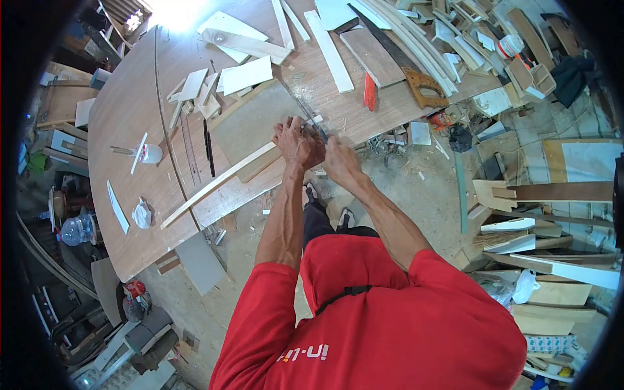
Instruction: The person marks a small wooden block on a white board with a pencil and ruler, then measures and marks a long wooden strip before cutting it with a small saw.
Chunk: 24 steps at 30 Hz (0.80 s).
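A long pale wood strip (pixel 221 184) lies diagonally across the bench, over a flat grey-brown board (pixel 250 127). My left hand (pixel 296 144) is closed over the strip near its far end, pressing down at the board. My right hand (pixel 342 160) is wrapped round the near end of a thin-bladed saw (pixel 305 109), whose dark, narrow blade points away from me along the board's right edge. The blade crosses close to the strip's end, just right of my left fingers. The saw's handle is mostly hidden in my right fist.
A wooden-handled handsaw (pixel 426 88) and a red tool (pixel 370 92) lie at right on the bench (pixel 260 195). White offcuts (pixel 247 75) are piled behind the board. A dark pencil-like rod (pixel 208 148), ruler (pixel 190 149) and white cup (pixel 151 154) sit left. Scrap wood covers the floor at right.
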Motion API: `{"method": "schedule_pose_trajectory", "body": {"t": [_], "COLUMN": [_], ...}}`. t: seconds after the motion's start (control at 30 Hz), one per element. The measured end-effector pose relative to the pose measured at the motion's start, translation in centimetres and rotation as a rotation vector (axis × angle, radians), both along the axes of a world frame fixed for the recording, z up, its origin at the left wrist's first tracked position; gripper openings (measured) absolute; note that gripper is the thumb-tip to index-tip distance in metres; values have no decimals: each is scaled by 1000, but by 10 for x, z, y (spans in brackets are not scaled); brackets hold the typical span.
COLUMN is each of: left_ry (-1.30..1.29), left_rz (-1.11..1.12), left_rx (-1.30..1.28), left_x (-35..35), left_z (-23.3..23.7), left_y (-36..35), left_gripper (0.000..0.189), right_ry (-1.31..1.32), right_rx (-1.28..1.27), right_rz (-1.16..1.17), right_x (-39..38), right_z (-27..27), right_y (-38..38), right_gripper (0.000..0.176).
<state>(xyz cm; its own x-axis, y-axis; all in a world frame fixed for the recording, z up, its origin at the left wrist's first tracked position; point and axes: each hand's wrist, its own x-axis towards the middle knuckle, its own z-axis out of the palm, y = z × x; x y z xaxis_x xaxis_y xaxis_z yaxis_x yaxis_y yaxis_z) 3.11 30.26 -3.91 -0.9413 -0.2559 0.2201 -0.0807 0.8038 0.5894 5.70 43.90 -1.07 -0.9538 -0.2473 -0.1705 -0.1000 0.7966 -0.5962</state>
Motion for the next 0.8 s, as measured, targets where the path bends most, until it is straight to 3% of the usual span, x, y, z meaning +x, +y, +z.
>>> {"method": "schedule_pose_trajectory", "body": {"t": [0.13,0.23,0.37,0.5,0.63,0.7,0.8], "left_ry": [-18,17,-6,8,40,83,40], "left_rz": [23,21,29,27,20,12,20], "left_rx": [-13,-8,-21,-6,-41,-55,-24], "left_x": [-1,2,1,-3,1,-4,-3], "left_z": [0,-2,-2,-3,-10,-9,-1], "left_y": [1,0,1,-2,-2,-3,0], "left_gripper": [17,16,19,18,18,19,20], "right_ry": [52,-139,-25,-93,-82,77,-30], "right_rx": [-75,80,6,24,-1,-75,-29], "right_rz": [-27,2,0,2,-6,9,-24], "right_x": [17,26,-5,27,22,4,33], "right_z": [18,22,4,23,3,-9,4], "right_y": [11,19,1,22,14,2,20], "right_gripper": [29,28,29,26,27,27,24]}}
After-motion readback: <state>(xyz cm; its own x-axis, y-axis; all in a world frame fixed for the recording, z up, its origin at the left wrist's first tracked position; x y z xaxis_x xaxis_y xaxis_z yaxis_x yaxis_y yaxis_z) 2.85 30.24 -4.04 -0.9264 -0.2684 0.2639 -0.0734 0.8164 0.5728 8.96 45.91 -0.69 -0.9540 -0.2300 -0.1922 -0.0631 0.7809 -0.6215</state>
